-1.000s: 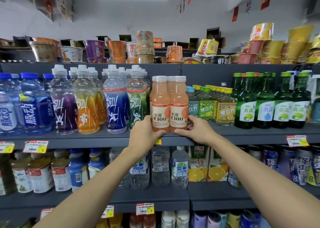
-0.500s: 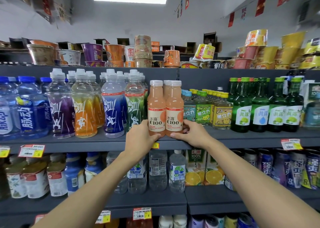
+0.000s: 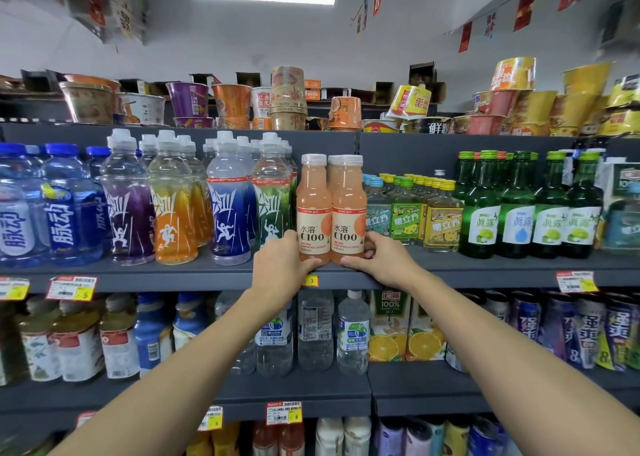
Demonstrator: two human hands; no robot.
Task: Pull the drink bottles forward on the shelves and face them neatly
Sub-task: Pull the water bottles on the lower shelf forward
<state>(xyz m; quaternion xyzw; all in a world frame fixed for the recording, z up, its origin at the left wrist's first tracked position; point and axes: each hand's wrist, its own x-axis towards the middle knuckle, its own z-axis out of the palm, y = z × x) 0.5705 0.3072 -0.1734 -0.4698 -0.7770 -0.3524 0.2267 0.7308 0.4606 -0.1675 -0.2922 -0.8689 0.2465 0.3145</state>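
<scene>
My left grip wraps the base of one peach bottle; my right grip holds the other bottle. Both stand upright, touching, at the shelf front edge.

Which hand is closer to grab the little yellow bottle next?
Right. The right hand grips the right pink bottle, nearer the yellow bottle; the left hand grips the left pink bottle, farther away.

Sports bottle and teal bottle tightly flank 2 C100 bottles; shelf front bare.
</scene>
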